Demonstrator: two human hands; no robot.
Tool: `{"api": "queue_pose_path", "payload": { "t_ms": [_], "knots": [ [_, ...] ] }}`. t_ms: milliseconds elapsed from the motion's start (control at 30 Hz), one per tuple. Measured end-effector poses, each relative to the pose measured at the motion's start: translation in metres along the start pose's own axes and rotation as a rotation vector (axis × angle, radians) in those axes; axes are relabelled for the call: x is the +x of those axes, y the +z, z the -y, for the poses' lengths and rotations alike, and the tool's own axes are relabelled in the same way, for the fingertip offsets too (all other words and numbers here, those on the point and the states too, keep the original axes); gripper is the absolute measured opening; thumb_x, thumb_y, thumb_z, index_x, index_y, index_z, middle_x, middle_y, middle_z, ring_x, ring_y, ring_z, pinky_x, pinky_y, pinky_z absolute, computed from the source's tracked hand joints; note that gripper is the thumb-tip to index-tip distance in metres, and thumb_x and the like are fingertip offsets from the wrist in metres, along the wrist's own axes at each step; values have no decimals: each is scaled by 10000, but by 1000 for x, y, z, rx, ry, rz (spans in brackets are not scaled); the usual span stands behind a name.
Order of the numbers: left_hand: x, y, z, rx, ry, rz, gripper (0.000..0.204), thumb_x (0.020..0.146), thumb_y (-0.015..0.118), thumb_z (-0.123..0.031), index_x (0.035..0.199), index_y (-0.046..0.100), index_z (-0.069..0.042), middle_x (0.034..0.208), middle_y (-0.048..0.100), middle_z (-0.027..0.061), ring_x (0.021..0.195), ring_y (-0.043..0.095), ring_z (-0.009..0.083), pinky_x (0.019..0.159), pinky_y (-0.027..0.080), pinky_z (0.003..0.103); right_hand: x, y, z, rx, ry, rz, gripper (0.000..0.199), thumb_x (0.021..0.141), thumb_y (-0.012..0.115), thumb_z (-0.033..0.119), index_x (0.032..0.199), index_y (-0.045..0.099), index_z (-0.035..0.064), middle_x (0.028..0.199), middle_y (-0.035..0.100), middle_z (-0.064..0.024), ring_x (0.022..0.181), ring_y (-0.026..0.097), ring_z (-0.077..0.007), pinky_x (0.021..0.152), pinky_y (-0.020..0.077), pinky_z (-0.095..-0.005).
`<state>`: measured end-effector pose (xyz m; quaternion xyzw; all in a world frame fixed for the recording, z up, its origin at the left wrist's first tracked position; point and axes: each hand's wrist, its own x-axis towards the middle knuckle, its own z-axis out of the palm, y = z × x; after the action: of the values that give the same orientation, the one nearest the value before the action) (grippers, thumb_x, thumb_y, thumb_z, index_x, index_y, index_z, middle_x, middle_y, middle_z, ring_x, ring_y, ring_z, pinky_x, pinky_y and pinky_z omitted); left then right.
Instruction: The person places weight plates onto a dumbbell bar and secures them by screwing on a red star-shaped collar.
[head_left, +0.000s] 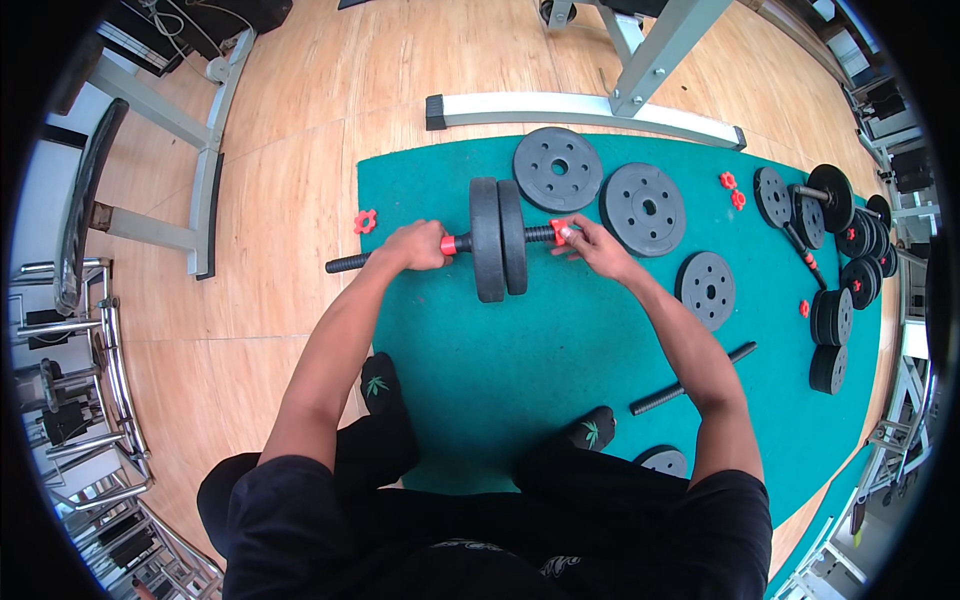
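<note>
A threaded dumbbell bar (pixel 347 263) lies crosswise in front of me, with two dark weight plates (pixel 487 240) standing side by side on it. My left hand (pixel 422 246) is closed round the bar's grip, left of the plates, where a red collar (pixel 449 245) shows beside it. At the bar's right end, the fingers of my right hand (pixel 592 248) pinch a red star-shaped nut (pixel 560 232). Bare black thread shows between that nut and the plates. Another red star nut (pixel 365 221) lies on the green mat, left of the plates.
Loose plates (pixel 557 168) lie flat on the green mat (pixel 450 390), beyond and right of my hands. A second threaded bar (pixel 693 379) rests near my right forearm. Assembled dumbbells (pixel 868 235) and plate stacks (pixel 831 317) line the right side. A bench's metal foot (pixel 580 108) borders the far edge.
</note>
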<state>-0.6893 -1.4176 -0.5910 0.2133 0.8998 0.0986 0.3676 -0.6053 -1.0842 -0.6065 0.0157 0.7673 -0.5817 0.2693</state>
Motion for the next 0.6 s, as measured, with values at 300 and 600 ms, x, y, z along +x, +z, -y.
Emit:
{"api": "queue_pose_path", "payload": {
  "t_ms": [300,600],
  "knots": [
    [-7,-4,1,46,4,-36,230,730,705,-243,909,719,-99,923,704,171,960,655,348,822,532,461,8,8,17,-15,171,-88,555,1025,420,492,1244,555,0,964,697,-89,881,689,-163,752,520,-295],
    [1,18,4,272,84,-461,223,723,724,-247,884,687,-97,767,679,109,732,678,319,673,524,430,-2,-2,9,114,-88,2,415,981,605,260,1235,538,-61,1007,675,-124,879,674,-158,808,559,-293]
  ]
}}
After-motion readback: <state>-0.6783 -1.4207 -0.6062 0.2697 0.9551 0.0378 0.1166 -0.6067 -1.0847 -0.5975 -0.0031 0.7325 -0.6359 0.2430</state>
